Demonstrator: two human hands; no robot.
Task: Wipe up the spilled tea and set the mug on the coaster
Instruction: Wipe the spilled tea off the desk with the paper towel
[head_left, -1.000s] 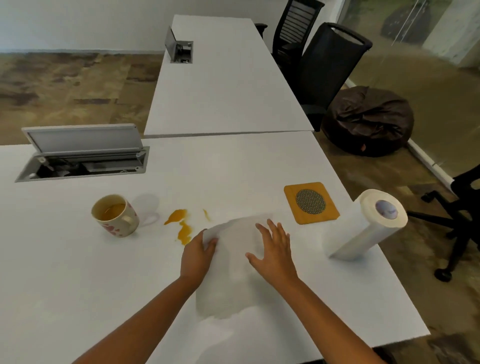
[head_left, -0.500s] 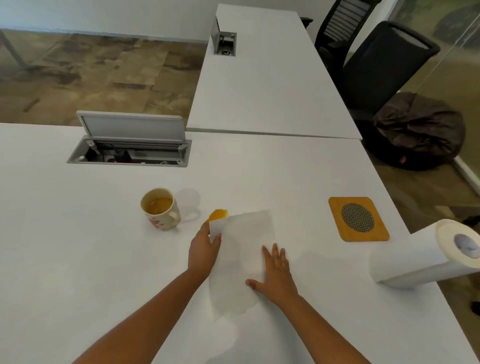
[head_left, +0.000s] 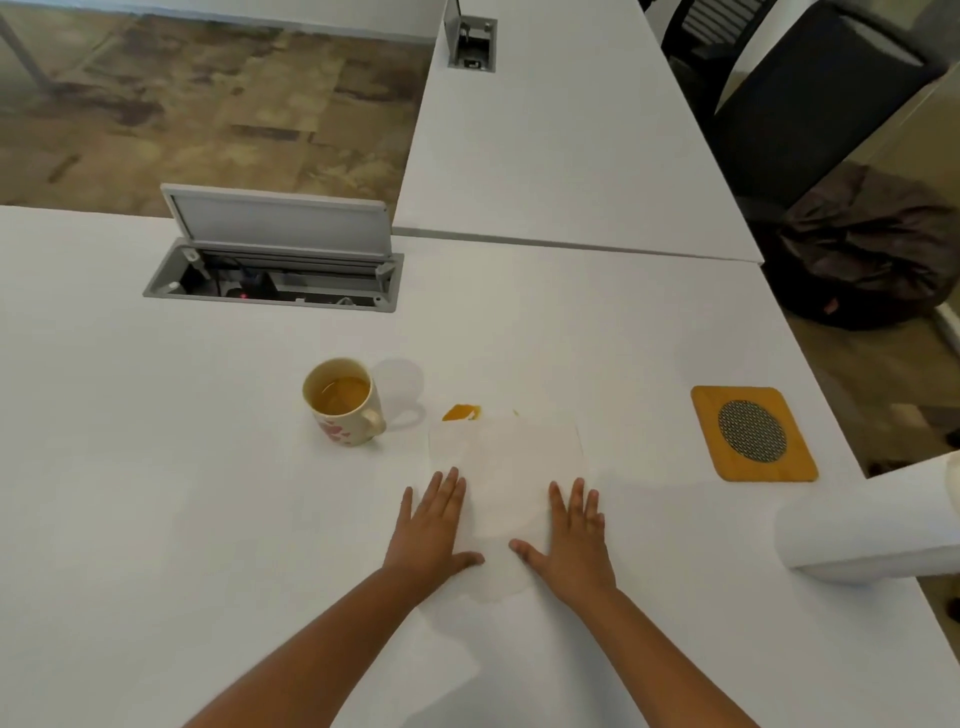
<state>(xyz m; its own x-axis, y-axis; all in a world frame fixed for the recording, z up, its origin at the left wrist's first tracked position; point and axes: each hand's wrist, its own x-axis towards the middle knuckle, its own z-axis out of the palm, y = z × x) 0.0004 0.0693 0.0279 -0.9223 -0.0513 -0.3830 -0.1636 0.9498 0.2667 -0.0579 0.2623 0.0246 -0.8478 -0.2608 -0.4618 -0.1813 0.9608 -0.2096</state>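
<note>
A white paper towel sheet lies flat on the white table, covering most of the orange tea spill, whose far edge still shows. My left hand presses flat on the sheet's left edge and my right hand on its right edge, fingers spread. A cream mug with red hearts stands upright to the left of the spill, with tea inside. The square bamboo coaster with a dark mesh centre lies to the right.
A paper towel roll lies on its side at the right table edge. An open cable box is set in the table behind the mug. A second table, black chairs and a dark beanbag are beyond.
The sheet has been slid over the spill and laid flat. Both hands drew back to its near end and now lie flat, palms down. The camera view shifted left.
</note>
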